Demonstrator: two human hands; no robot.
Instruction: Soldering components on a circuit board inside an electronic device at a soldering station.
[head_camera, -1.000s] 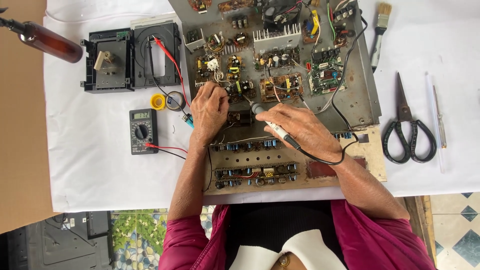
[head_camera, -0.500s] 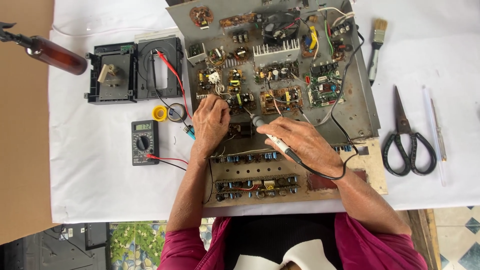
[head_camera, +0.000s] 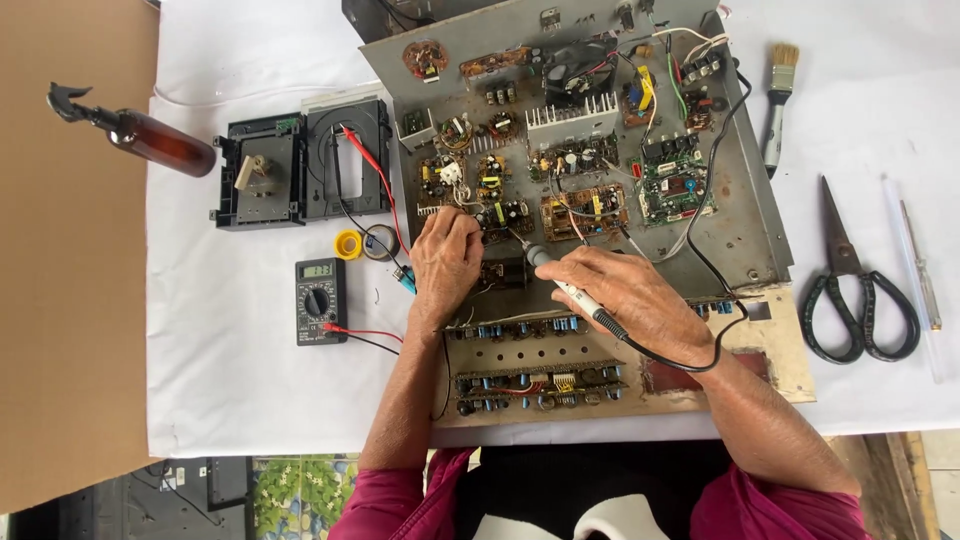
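While hands grip, slim iron (head_camera: 565, 285) meets board (head_camera: 505, 215).

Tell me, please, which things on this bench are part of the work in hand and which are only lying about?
In use: soldering iron in the right hand; left hand resting on the chassis of circuit boards.

Lying about: multimeter, scissors, paintbrush, brown spray bottle, solder roll.
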